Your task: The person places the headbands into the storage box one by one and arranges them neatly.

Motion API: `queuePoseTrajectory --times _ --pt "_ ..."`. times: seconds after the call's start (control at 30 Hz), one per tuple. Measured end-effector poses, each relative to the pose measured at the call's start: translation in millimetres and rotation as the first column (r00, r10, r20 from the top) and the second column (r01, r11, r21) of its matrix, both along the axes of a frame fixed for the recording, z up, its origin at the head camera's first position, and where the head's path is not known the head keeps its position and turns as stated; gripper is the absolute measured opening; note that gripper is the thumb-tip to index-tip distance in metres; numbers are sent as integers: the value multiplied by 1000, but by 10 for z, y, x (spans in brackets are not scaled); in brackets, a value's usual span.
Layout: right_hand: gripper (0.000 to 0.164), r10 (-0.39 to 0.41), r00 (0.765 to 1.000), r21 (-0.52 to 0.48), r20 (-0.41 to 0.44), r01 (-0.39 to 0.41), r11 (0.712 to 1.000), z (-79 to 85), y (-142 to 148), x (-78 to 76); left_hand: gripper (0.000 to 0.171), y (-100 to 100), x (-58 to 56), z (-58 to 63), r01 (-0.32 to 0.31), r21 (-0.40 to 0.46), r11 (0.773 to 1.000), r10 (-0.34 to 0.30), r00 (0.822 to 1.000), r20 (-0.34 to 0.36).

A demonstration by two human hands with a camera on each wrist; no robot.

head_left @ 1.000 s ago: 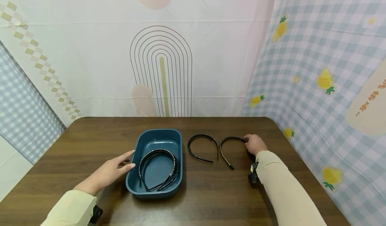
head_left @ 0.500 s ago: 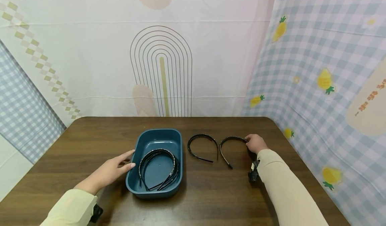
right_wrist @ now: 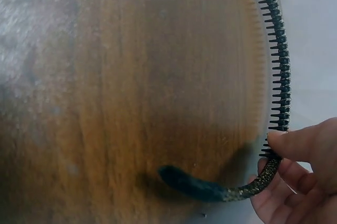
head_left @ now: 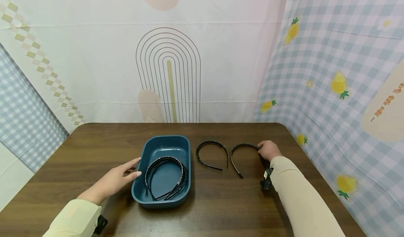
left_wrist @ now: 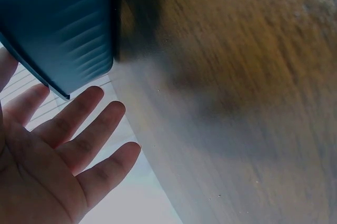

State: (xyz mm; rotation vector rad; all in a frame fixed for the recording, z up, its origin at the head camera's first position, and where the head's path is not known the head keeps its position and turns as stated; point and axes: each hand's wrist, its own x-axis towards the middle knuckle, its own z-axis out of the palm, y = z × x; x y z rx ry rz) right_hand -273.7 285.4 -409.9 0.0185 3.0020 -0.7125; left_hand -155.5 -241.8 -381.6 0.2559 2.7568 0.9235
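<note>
My right hand [head_left: 269, 150] pinches a dark, gold-flecked headband [right_wrist: 281, 71] with comb teeth along its inner side. Thumb and fingers close on it near one end, as the right wrist view shows. In the head view this headband curves to the left of the hand over the table. My left hand [head_left: 115, 180] has its fingers spread, fingertips at the left rim of a blue plastic bin [head_left: 137, 195]. The left wrist view shows the palm and the extended fingers beside the bin's wall. Several headbands [head_left: 181, 180] lie nested together inside the bin.
Another black toothed headband [head_left: 199, 155] lies on the brown wooden table [head_left: 217, 209], between the bin and the held headband. Patterned cloth [head_left: 233, 65] hangs behind the table, and blue checked cloth [head_left: 318, 100] along its right side.
The right hand has shifted very slightly to the right, still pinching the headband. The left hand, the bin and the other headbands hold their places.
</note>
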Motion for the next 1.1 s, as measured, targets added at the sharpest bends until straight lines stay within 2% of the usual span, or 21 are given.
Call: queuePoseTrajectory --times 0.53,0.77,1.1 --pt "29 -41 997 -136 64 50 990 108 75 58 69 -2 3 12 10 -6 1000 -11 1000 -6" --pt "34 -78 992 -227 96 98 969 148 103 110 69 -1 2 23 14 -8 1000 -14 1000 -11" --pt "32 -109 986 -332 123 145 932 228 92 150 70 -1 2 20 14 -3 1000 -14 1000 -11"
